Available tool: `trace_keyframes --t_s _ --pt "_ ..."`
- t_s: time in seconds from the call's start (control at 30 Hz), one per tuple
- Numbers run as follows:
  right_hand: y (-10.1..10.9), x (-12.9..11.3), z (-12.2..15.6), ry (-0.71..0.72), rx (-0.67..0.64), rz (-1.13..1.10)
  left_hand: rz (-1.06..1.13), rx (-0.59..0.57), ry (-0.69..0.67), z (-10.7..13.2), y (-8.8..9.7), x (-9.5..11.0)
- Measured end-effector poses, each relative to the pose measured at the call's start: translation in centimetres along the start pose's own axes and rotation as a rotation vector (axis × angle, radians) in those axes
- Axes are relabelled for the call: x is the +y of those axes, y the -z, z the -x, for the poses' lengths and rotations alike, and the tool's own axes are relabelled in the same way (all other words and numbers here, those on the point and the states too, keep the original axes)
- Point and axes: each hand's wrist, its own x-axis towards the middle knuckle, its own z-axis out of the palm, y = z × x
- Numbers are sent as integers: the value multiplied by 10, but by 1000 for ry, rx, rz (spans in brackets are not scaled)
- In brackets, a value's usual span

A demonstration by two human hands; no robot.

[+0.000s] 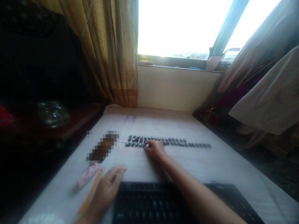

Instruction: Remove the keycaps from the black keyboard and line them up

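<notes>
Small dark keycaps (196, 145) stand in two long rows across the white-covered table. My right hand (155, 149) reaches into the nearer row, left of its middle, thumb and fingertips pinched on one keycap (147, 144). My forearm passes over a black keyboard (144, 202) at the table's near side and hides part of it. My left hand (112, 182) lies by the keyboard's upper left corner with nothing in it, fingers loosely stretched to the right. Beside that hand lies an orange flat strip-like tool (92, 191), partly covered by my wrist.
Left of the keycaps are a pixelated brown item (102, 147) and a pink cloth-like piece (88, 175). A glass bowl (53, 113) stands on a dark surface farther left. Behind the table are a curtain (123, 62) and a window; light cloths (271, 93) hang at right.
</notes>
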Motion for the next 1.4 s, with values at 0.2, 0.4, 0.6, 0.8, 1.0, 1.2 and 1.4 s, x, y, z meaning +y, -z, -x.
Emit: trace_keyframes --t_s 0.2,0.4,0.6,0.8,1.0,1.2,1.4 --pt "2 -2 2 14 19 -31 -24 2 -26 -1 0 2" --pt "17 5 15 34 96 -207 -65 -12 -58 -4 1 7" --pt "37 20 60 57 148 -568 -116 -58 -74 -2 1 15" --pt "39 25 112 31 163 -868 -183 -101 -85 -3 -2 13" --pt "38 16 129 51 50 -890 -216 -133 -47 -7 -3 9" --pt "45 5 135 50 -270 -874 -226 -108 -56 -8 -2 10" --pt "54 13 135 113 -474 -795 -219 -100 -109 -4 -2 14"
